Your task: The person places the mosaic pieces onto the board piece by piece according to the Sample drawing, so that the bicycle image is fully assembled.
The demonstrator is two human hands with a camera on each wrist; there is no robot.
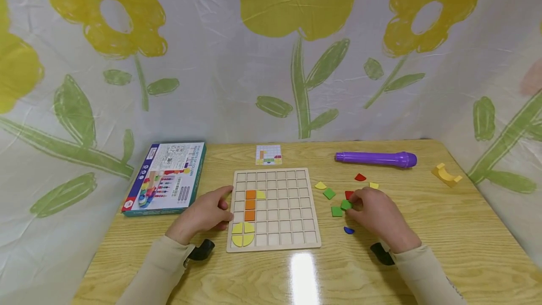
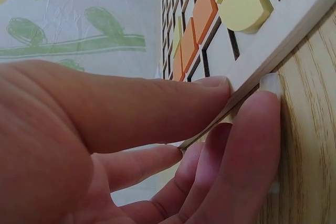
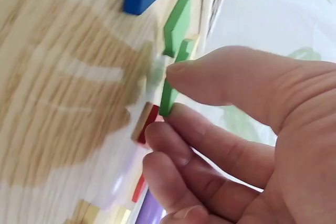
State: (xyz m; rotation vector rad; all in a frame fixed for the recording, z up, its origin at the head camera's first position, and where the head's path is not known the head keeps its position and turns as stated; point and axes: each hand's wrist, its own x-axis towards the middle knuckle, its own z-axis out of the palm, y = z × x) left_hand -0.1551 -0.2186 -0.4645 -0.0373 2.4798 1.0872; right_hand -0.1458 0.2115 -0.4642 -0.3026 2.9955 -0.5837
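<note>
My left hand rests at the left edge of the wooden grid board, its thumb and index finger straight against the rim. Other fingers bend beside the board near the table. Over the loose pieces, my right hand pinches a green square tile between thumb and index finger. A second green square lies just left of it, a red piece behind and a blue piece in front. On the board are several yellow quarter circles and orange squares.
A pattern card lies behind the board. The boxed set is at left, a purple microphone-shaped object at back right, and a yellow curved stand far right. Another green square and yellow pieces lie right of the board.
</note>
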